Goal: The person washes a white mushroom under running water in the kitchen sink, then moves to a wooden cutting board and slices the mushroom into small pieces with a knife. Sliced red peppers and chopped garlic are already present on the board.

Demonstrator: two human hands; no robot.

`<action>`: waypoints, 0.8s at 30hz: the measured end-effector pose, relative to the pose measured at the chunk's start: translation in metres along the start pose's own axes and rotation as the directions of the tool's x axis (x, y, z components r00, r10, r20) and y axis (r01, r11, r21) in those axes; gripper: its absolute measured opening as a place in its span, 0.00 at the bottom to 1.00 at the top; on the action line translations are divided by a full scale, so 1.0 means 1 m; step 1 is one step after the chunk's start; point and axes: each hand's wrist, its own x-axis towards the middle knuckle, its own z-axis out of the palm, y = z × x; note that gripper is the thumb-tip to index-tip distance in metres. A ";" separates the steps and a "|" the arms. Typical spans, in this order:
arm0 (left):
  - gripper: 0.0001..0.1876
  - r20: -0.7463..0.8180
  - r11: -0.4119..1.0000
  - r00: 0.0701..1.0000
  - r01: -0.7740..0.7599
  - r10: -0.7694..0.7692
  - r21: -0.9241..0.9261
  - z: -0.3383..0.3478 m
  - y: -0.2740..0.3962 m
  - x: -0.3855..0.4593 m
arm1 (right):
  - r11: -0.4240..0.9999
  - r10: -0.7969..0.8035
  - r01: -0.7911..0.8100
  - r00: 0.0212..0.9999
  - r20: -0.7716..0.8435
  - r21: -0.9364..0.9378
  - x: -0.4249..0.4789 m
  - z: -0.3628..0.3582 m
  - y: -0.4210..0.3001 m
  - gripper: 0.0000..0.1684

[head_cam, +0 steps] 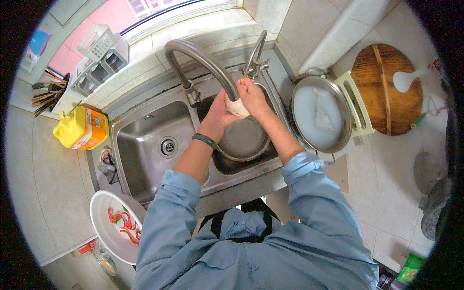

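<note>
My left hand and my right hand are both closed around a pale, smooth, rounded object over the right sink basin. The curved spout of the large tap hides part of it, and I cannot tell exactly what it is. Beyond my right fingers stands a slim second tap, its spout tip close to them. Below my hands, a round metal basin sits in the right sink basin.
The left sink basin adjoins. Left are a yellow jug, a rag and a white bowl holding red chillies. Right, a metal bowl holds cloudy liquid and a whitish piece, near a round wooden board.
</note>
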 end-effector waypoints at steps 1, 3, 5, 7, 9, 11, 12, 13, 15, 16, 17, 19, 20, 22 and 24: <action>0.16 0.053 1.000 0.999 -0.003 0.003 0.000 -0.007 0.002 0.005 | 1.000 0.001 -0.002 1.000 0.013 0.005 -0.002 0.000 -0.010 0.16; 0.16 -0.026 0.994 0.994 -0.107 0.106 -0.029 -0.017 0.004 0.020 | 1.000 0.008 -0.009 0.999 0.033 0.012 -0.005 -0.005 -0.026 0.16; 0.16 -0.021 0.988 0.987 -0.157 0.157 -0.005 -0.027 0.004 0.027 | 0.966 0.096 -0.100 0.995 0.026 0.237 0.000 -0.004 -0.013 0.14; 0.17 0.065 0.985 0.986 -0.158 0.153 0.071 -0.024 0.008 0.024 | 0.871 0.177 -0.167 0.984 0.021 0.463 0.002 -0.006 -0.012 0.13; 0.14 0.251 0.999 0.967 -0.051 0.045 0.017 -0.022 0.010 0.026 | 0.715 0.241 -0.199 0.970 0.030 0.670 0.003 -0.009 -0.017 0.11; 0.13 0.448 1.000 0.894 0.011 -0.018 0.019 -0.025 0.012 0.027 | 0.676 0.227 -0.212 0.971 0.073 0.705 0.003 -0.007 -0.039 0.10; 0.14 0.396 0.999 0.918 -0.017 0.026 -0.027 -0.020 0.009 0.025 | 0.667 0.220 -0.225 0.970 0.101 0.710 0.002 -0.007 -0.049 0.10; 0.15 0.340 0.996 0.938 -0.046 0.068 -0.072 -0.016 0.003 0.022 | 0.658 0.212 -0.238 0.969 0.128 0.715 0.002 -0.006 -0.053 0.11; 0.15 0.234 0.992 0.967 -0.076 0.099 -0.103 -0.007 -0.002 0.014 | 0.883 0.043 -0.085 0.994 0.102 0.462 0.005 -0.002 -0.041 0.14; 0.15 0.185 0.993 0.979 -0.073 0.089 -0.090 -0.001 -0.003 0.009 | 0.984 -0.119 0.105 0.988 0.093 0.146 0.007 -0.001 -0.034 0.15; 0.15 0.137 0.995 0.988 -0.068 0.078 -0.078 0.004 -0.004 0.006 | 0.939 -0.268 0.291 0.953 0.138 -0.184 0.008 -0.001 -0.027 0.16; 0.14 0.143 0.995 0.985 -0.090 0.096 -0.046 -0.006 -0.004 0.009 | 0.845 -0.342 0.390 0.920 0.191 -0.367 -0.003 0.004 -0.026 0.18; 0.14 0.147 0.995 0.984 -0.100 0.103 -0.030 -0.011 -0.004 0.010 | 0.878 -0.290 0.333 0.941 0.172 -0.343 -0.007 0.008 -0.022 0.19; 0.15 0.146 0.986 0.977 -0.162 0.156 0.028 -0.018 -0.003 0.014 | 0.957 -0.189 0.223 0.965 0.182 -0.188 -0.014 0.002 -0.033 0.20; 0.15 0.142 0.981 0.977 -0.173 0.160 0.085 -0.019 0.000 0.019 | 0.893 -0.326 0.333 0.942 0.076 -0.303 -0.023 0.000 -0.031 0.20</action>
